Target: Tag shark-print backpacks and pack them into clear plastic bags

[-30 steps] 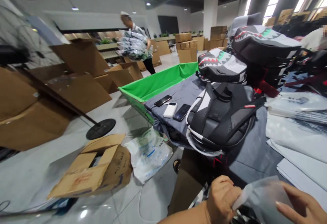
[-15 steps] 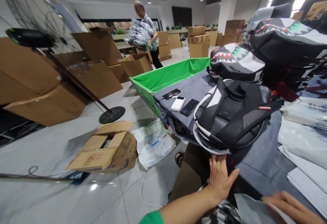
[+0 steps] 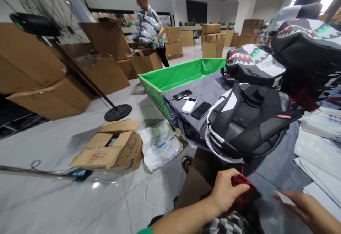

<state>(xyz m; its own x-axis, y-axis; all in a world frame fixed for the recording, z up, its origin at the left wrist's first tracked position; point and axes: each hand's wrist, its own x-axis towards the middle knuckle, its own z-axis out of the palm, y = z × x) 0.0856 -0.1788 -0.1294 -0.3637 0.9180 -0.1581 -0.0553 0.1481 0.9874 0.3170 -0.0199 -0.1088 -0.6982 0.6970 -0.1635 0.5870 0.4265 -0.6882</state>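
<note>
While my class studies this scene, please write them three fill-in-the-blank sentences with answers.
1. The left hand grips dark ____ material.
2. The open trough is bright ____ inside.
3. The backpack nearest that hand lies with its shoulder straps facing ____, not down.

Missing words: red; green; up.

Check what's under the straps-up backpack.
Grey cloth shows around the backpack and seems to run beneath it; anything else directly underneath is covered and cannot be seen.
</note>
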